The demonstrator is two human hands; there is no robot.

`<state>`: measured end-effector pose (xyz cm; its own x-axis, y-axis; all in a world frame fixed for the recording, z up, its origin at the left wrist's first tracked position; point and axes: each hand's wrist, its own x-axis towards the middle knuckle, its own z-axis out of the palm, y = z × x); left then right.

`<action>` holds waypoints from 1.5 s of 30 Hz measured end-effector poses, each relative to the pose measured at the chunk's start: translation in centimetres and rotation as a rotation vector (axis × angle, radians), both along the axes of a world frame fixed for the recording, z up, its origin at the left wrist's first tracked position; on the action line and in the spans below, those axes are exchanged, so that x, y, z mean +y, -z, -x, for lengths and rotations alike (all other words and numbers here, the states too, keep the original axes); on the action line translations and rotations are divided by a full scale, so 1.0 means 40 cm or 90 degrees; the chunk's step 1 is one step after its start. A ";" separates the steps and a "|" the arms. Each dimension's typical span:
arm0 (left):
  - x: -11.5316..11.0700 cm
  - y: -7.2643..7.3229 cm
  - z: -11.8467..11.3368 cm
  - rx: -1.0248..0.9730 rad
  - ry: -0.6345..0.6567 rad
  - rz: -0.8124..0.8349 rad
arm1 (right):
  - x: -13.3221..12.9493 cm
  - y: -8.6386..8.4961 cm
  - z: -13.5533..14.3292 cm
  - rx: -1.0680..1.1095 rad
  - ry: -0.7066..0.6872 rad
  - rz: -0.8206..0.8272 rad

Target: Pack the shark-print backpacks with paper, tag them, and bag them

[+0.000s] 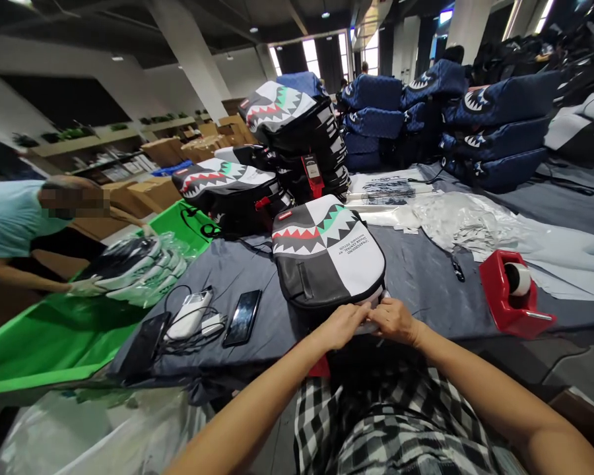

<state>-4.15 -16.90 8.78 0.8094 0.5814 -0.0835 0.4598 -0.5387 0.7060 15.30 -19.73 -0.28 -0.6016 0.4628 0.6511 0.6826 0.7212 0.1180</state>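
Note:
A black, grey and white backpack (327, 254) with a shark-teeth print in red and green lies front side up at the near edge of the table. My left hand (345, 324) is at its near end, fingers bent against the bag's edge. Close beside it, my right hand (395, 320) is closed at the same edge, its fingers pinched on something pale that I cannot make out. The two hands nearly touch. Below the bag, a red piece (319, 367) hangs near my left wrist. What lies under my fingers is hidden.
Left of the bag lie a phone (243, 317), a white power bank (190, 314) and cables. A red tape dispenser (515, 293) stands right, near plastic bags (468, 221). Stacked backpacks (297, 135) rise behind. A co-worker (17, 218) handles wrapped bags (133, 264) over a green bin (74, 333).

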 end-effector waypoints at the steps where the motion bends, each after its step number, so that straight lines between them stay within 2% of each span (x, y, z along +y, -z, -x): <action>1: 0.016 0.002 -0.019 0.008 0.004 0.050 | 0.003 0.007 -0.009 -0.001 0.002 -0.011; 4: 0.045 0.014 -0.051 0.028 -0.008 0.199 | 0.018 0.025 -0.025 0.014 -0.003 -0.069; 7: 0.045 0.021 -0.053 0.064 -0.017 0.320 | 0.028 0.021 -0.021 0.039 -0.007 -0.079; 10: 0.033 0.020 -0.031 0.037 -0.031 0.328 | -0.003 -0.014 -0.017 0.072 0.006 -0.023; 12: 0.026 0.018 -0.009 0.008 -0.016 0.299 | -0.063 -0.044 -0.039 0.113 0.046 0.021; 15: 0.025 0.017 0.016 -0.018 -0.012 0.253 | -0.195 -0.083 -0.127 0.216 0.189 0.042; 18: 0.033 0.027 0.007 -0.066 -0.065 0.202 | -0.322 -0.112 -0.271 0.355 0.433 0.021; 21: 0.031 0.050 -0.026 -0.113 -0.105 0.140 | -0.394 -0.128 -0.420 0.524 0.710 0.037; 23: 0.017 0.074 -0.041 -0.127 -0.115 0.059 | -0.409 -0.127 -0.494 0.633 0.795 0.139; 26: -0.006 0.120 -0.038 -0.155 -0.096 -0.087 | -0.405 -0.107 -0.545 0.720 0.792 0.281; 29: -0.007 0.161 -0.018 -0.193 -0.060 -0.173 | -0.387 -0.078 -0.548 0.749 0.774 0.290; 31: 0.000 0.175 -0.008 -0.198 -0.035 -0.201 | -0.374 -0.068 -0.540 0.772 0.771 0.275; 35: 0.006 0.180 -0.005 -0.196 -0.024 -0.226 | -0.365 -0.088 -0.520 0.791 0.790 0.228; 40: -0.002 0.173 -0.011 -0.190 -0.042 -0.190 | -0.421 -0.123 -0.467 0.796 0.785 0.154; 42: -0.004 0.166 -0.012 -0.184 -0.055 -0.158 | -0.442 -0.109 -0.433 0.972 0.715 0.155; 45: -0.005 0.147 -0.013 -0.145 -0.073 -0.091 | -0.433 -0.056 -0.364 1.295 0.552 0.187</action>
